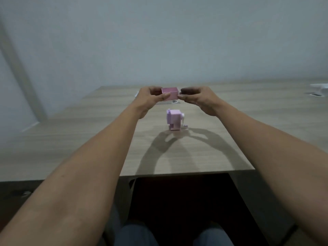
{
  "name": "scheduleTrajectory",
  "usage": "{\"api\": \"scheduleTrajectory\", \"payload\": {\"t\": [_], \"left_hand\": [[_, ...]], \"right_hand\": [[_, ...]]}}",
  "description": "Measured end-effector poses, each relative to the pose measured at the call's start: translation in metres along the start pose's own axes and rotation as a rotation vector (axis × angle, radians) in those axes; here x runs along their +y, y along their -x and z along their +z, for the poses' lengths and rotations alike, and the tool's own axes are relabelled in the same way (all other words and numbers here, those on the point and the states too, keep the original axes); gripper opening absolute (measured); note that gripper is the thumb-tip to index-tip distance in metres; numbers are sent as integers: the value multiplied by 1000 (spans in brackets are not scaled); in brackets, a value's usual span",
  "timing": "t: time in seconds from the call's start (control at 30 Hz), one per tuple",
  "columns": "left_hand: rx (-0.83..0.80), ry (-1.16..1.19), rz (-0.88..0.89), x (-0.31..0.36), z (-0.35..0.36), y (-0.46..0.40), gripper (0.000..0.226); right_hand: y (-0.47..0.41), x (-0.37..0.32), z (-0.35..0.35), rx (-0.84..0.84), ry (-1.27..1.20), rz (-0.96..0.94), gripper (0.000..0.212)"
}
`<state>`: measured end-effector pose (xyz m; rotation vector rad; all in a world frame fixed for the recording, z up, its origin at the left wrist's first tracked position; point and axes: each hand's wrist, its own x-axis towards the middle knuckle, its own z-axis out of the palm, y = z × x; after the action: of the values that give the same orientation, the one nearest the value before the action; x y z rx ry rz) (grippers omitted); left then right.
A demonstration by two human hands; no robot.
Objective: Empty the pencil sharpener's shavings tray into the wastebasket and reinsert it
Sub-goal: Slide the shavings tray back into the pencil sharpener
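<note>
Both hands are up above the sharpener (174, 121), the left hand (149, 99) and right hand (198, 99) pinching the pink shavings tray (170, 94) between them. The sharpener sits on the desk (106, 121) right below the tray, nothing touching it.

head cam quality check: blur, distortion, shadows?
Head view: soft all over, so the pink tray held between the left hand and right hand lacks fine detail; the sharpener is blurry too. Wide-angle bend bows the table edges. The arms cast arched shadows onto the table toward the camera.
</note>
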<state>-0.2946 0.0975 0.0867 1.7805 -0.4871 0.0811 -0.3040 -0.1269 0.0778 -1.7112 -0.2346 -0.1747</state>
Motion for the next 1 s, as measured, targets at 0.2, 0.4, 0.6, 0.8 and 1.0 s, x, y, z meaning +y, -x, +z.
{"api": "scheduleTrajectory", "payload": {"t": [0.2, 0.4, 0.6, 0.8, 1.0], "left_hand": [[52, -14, -38, -24, -22, -1, 44], [76, -28, -150, -57, -30, 10, 48], [3, -99, -283, -132, -21, -9, 63], [4, -22, -290, -132, -10, -11, 58], [5, -14, -295, -135, -8, -14, 55]], "right_hand": [[-7, 18, 0, 53, 114, -10, 57], [3, 28, -2, 35, 129, 22, 52], [-32, 91, 5, -44, 118, 117, 56], [-36, 89, 5, -75, 111, 96, 54], [-39, 93, 4, -75, 94, 87, 54]]}}
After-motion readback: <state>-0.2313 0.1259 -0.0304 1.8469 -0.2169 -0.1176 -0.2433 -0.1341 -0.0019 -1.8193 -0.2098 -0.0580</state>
